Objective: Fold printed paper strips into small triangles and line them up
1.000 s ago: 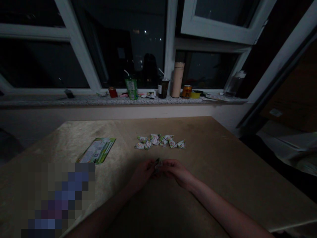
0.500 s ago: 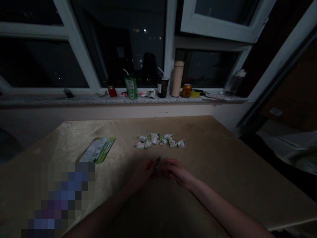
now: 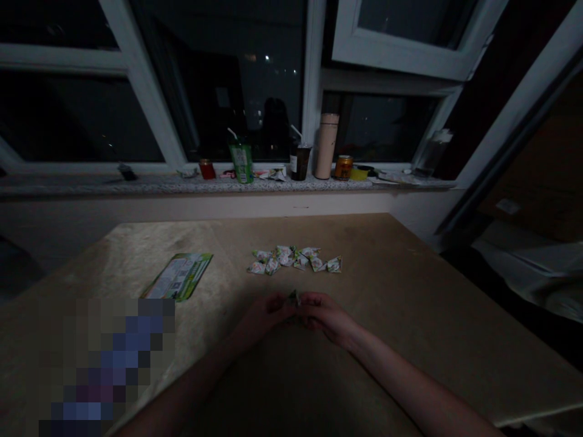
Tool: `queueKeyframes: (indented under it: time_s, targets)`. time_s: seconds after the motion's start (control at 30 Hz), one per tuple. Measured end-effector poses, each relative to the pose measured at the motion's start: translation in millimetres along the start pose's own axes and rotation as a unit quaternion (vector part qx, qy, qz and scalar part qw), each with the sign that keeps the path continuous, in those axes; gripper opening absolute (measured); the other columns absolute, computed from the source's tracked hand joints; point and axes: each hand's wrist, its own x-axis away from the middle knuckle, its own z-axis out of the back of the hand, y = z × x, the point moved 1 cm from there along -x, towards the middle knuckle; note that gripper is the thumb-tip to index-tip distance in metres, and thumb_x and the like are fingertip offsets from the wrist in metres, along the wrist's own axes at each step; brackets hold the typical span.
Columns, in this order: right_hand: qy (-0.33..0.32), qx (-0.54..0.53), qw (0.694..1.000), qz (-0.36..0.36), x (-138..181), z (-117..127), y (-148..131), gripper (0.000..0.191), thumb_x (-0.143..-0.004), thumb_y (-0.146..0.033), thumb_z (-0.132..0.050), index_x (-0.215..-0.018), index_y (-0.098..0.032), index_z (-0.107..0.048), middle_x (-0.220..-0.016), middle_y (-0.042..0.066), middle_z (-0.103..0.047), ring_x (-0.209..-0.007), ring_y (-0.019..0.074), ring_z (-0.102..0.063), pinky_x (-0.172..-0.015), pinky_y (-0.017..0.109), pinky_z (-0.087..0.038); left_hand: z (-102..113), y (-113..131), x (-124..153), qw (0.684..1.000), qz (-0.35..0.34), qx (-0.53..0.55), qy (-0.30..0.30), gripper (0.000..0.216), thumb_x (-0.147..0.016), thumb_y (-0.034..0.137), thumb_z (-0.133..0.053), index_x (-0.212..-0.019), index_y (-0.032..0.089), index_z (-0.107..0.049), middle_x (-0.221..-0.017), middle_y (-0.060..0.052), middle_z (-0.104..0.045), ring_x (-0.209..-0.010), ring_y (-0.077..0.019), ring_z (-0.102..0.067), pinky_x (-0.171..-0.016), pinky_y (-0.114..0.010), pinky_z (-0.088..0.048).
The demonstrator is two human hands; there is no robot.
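Note:
Both hands meet above the near middle of the table. My left hand and my right hand pinch a small green-and-white wrapped candy between their fingertips; the fingers cover most of it. Just beyond them lies a loose cluster of similar wrapped candies, in white wrappers with green twisted ends. A flat green-and-white packet, printed with text, rests on the table to the left of my hands.
A pixelated, blurred-out area covers the table's left front. Behind the table, the stone windowsill holds a green cup, a dark cup with a straw, a pink flask, a red jar and an orange can.
The fingers of my left hand have shifted slightly around the candy. My right hand stays almost in place, and the candies on the table have not moved.

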Motion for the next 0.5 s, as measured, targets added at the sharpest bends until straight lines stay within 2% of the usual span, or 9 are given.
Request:
queueKeyframes:
  time_s: [0.13, 0.23, 0.3, 0.4, 0.5]
  targets:
    - [-0.019, -0.041, 0.999, -0.011, 0.7, 2.3, -1.4, 0.026, -0.057, -0.027, -0.079, -0.073, -0.015, -0.062, -0.06, -0.004, -0.056, -0.05, 0.0063, -0.047, -0.045, 0.019, -0.029, 0.9, -1.3, -0.1, 1.0, 0.004, 0.006, 0.013, 0.039, -0.069, 0.051, -0.067, -0.085, 0.015, -0.064, -0.079, -0.003, -0.067, -0.078, -0.0232, -0.061, -0.069, -0.029, -0.043]
    - [-0.036, -0.099, 0.993, -0.053, -0.1, 4.6, -3.4, 0.03, -0.068, -0.042, -0.072, -0.075, -0.014, -0.061, -0.059, -0.004, -0.055, -0.05, 0.0074, -0.049, -0.044, 0.02, -0.03, 1.0, 0.4, 1.0, 1.0, 0.005, 0.007, 0.022, 0.038, -0.071, 0.051, -0.065, -0.085, 0.015, -0.066, -0.08, -0.004, -0.067, -0.078, -0.0231, -0.061, -0.067, -0.028, -0.043]
    - [-0.037, -0.133, 0.988, -0.075, -1.2, 6.2, -3.9, 0.036, -0.071, -0.048, -0.069, -0.074, -0.013, -0.06, -0.058, -0.004, -0.054, -0.048, 0.0069, -0.049, -0.044, 0.019, -0.029, 1.2, 2.0, 1.9, 1.0, 0.003, 0.007, 0.022, 0.036, -0.072, 0.049, -0.064, -0.086, 0.015, -0.068, -0.081, -0.004, -0.068, -0.078, -0.0228, -0.061, -0.068, -0.028, -0.043]
    - [-0.043, -0.156, 0.982, -0.092, -2.5, 8.7, -2.7, 0.034, -0.07, -0.043, -0.074, -0.075, -0.013, -0.059, -0.058, -0.004, -0.055, -0.047, 0.0056, -0.048, -0.046, 0.019, -0.03, 1.9, 3.3, 3.0, 1.0, 0.0, 0.001, 0.02, 0.033, -0.074, 0.047, -0.065, -0.084, 0.016, -0.07, -0.079, -0.004, -0.069, -0.077, -0.0225, -0.061, -0.067, -0.027, -0.042]
    - [-0.052, -0.211, 0.966, -0.142, -2.4, 10.1, 0.6, 0.028, -0.07, -0.035, -0.076, -0.075, -0.013, -0.059, -0.06, -0.004, -0.057, -0.049, 0.0062, -0.049, -0.049, 0.02, -0.031, 2.6, 3.5, 3.5, 1.0, 0.002, -0.004, 0.021, 0.032, -0.074, 0.046, -0.065, -0.084, 0.016, -0.072, -0.079, -0.003, -0.07, -0.077, -0.0227, -0.061, -0.066, -0.027, -0.042]
